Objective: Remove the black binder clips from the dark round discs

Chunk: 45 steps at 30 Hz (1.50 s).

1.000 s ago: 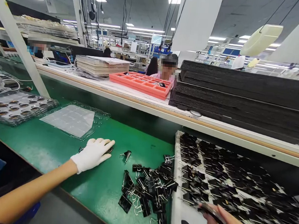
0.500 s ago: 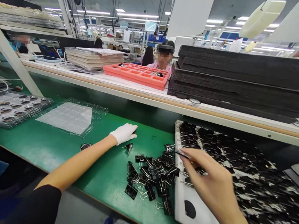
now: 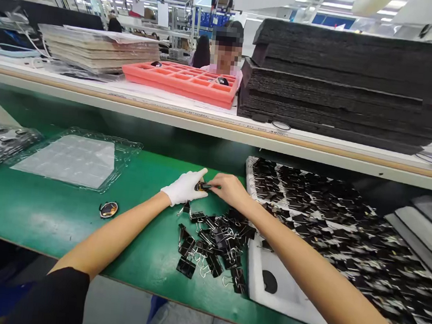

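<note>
My left hand [image 3: 185,187], in a white glove, is closed around a small dark round watch part [image 3: 199,186] above the green bench. My bare right hand [image 3: 229,189] reaches in from the right, its fingers pinching a narrow dark piece [image 3: 209,186] against that part. The piece's kind is too small to make out. Just below both hands lies a heap of black binder clips [image 3: 224,238] with silver wire handles. Left of my left forearm a round watch body [image 3: 108,209] rests on the bench, its coppery inside showing.
At right, a white foam tray [image 3: 255,271] bears rows of clipped black parts [image 3: 346,234]. Clear plastic trays [image 3: 123,161] lie at left. The shelf [image 3: 190,115] above carries a red compartment tray [image 3: 184,91] and stacked black foam [image 3: 338,102]. A person [image 3: 225,52] is beyond.
My right hand has moved left from the foam tray's edge to my left hand, bringing the narrow dark piece to the watch part. The view has tilted down and shifted.
</note>
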### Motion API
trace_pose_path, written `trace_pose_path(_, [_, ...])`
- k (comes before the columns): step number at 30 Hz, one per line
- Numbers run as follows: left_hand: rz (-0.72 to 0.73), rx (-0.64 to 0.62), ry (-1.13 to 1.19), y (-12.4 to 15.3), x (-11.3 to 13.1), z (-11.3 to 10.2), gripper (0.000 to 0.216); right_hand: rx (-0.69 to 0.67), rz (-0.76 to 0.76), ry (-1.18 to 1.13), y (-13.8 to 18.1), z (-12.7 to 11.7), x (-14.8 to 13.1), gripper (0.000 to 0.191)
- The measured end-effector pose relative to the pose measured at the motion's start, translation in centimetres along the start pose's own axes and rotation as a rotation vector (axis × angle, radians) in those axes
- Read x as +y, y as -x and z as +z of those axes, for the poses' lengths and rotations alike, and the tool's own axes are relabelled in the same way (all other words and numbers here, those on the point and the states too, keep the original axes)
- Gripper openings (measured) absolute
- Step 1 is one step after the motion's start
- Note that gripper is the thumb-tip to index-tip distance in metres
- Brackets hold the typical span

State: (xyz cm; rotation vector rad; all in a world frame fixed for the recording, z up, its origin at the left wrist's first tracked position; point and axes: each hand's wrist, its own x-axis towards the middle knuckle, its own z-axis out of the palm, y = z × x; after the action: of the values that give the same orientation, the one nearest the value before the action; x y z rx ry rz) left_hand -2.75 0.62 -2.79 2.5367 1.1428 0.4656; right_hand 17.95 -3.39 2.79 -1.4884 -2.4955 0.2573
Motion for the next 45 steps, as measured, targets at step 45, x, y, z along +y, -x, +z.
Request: trace_pose_path(45, [0.029,0.016,-0.094,0.3,0.3,-0.7,0.068,-0.508,0.458,-0.278,-2.7,-1.3,2.5,0.014])
